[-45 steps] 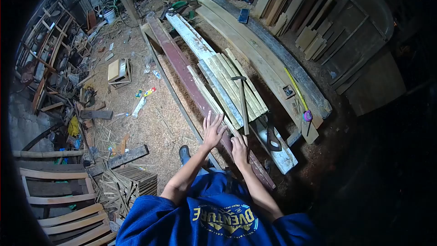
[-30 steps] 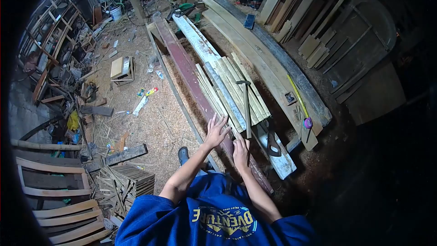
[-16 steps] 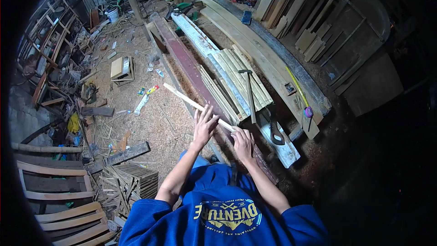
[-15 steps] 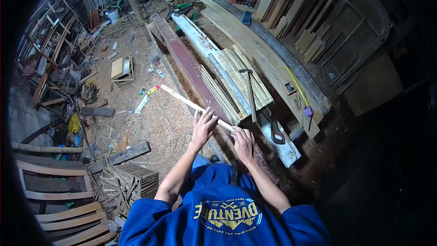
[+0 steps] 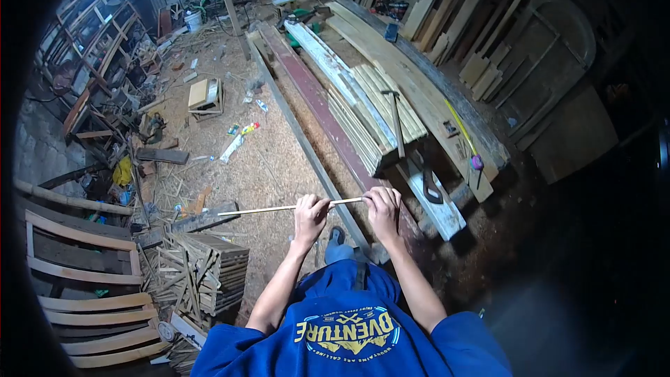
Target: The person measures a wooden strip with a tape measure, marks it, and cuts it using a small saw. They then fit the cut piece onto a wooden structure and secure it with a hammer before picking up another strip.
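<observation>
A thin pale wooden strip (image 5: 269, 209) lies level across my front, its free end pointing left. Partway along it, my left hand (image 5: 311, 220) is closed round the strip. My right hand (image 5: 382, 211) grips it near its right end, fingers bent over it. Beyond my hands, a stack of similar pale strips (image 5: 391, 108) rests on the boards, with a hammer (image 5: 396, 122) lying on top. A handsaw (image 5: 429, 185) lies on a whitish board (image 5: 447, 218), to the right of my right hand.
A long dark red plank (image 5: 314, 94) runs away from me beside a grey beam (image 5: 296, 126). A tape measure (image 5: 477, 162) lies on a wide board at the right. Bundled sticks (image 5: 209, 272) and slatted frames (image 5: 98, 318) stand at the left. Shavings cover the floor.
The strip has swung from a slant to nearly level, its far end now lower and further left. Both hands have shifted with it and still hold it. The view has turned slightly.
</observation>
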The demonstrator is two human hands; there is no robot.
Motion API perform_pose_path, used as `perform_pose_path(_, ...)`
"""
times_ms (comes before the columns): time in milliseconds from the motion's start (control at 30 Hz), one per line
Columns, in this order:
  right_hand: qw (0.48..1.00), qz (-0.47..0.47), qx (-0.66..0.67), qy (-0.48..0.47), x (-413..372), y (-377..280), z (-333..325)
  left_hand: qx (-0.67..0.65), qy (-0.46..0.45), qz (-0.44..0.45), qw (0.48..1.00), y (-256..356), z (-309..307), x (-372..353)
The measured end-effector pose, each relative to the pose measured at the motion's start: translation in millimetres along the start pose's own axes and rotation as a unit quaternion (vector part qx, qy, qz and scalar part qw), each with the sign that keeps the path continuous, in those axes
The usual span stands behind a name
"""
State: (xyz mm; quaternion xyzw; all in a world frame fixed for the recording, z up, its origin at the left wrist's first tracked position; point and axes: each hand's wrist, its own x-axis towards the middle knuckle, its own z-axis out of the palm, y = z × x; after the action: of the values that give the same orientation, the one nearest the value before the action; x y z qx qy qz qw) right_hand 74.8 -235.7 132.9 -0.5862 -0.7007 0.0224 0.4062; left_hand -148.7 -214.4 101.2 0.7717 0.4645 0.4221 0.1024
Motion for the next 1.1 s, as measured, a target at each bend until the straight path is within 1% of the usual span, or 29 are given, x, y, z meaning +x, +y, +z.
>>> perform_pose_path(100,1.0,-0.001,-0.008,-0.009,-36,-14,-19,0.0,-0.009,-0.005,1.0,25,-9,-38)
perform_pose_path(167,1.0,-0.007,-0.012,-0.005,-61,-22,-32,-0.024,-0.032,-0.04,0.998,40,-10,-67)
perform_pose_path(200,1.0,0.004,-0.022,-0.022,-72,-22,-38,-0.031,-0.034,-0.039,0.998,47,-8,-79)
perform_pose_path(267,0.999,0.024,-0.032,-0.025,-90,-20,-49,-0.023,-0.068,-0.055,0.996,60,-2,-96)
perform_pose_path(400,0.997,0.055,-0.038,-0.037,-105,-6,-76,-0.04,-0.078,-0.054,0.995,86,19,-102)
perform_pose_path(567,0.996,0.067,-0.041,-0.036,-110,40,-103,-0.047,-0.1,-0.059,0.992,109,62,-88)
perform_pose_path(600,0.995,0.07,-0.058,-0.044,-110,53,-109,-0.052,-0.107,-0.059,0.991,114,71,-86)
perform_pose_path(667,0.995,0.07,-0.044,-0.047,-109,82,-112,-0.062,-0.126,-0.069,0.988,125,91,-76)
perform_pose_path(733,0.995,0.063,-0.038,-0.065,-109,110,-118,-0.06,-0.124,-0.075,0.988,132,114,-75)
perform_pose_path(833,0.994,0.04,-0.013,-0.1,-94,163,-114,-0.037,-0.156,-0.137,0.977,140,155,-76)
perform_pose_path(867,0.992,0.038,-0.004,-0.116,-94,181,-111,-0.032,-0.151,-0.148,0.977,144,169,-78)
perform_pose_path(900,0.988,0.038,0.0,-0.15,-92,202,-109,-0.019,-0.152,-0.166,0.974,150,185,-78)
perform_pose_path(1000,0.982,0.04,0.026,-0.184,-98,277,-94,0.025,-0.158,-0.21,0.964,159,255,-84)
perform_pose_path(1067,0.978,0.041,0.041,-0.203,-112,337,-81,0.047,-0.184,-0.245,0.951,160,313,-98)
perform_pose_path(1100,0.977,0.06,0.041,-0.201,-129,361,-74,0.032,-0.158,-0.26,0.952,160,343,-113)
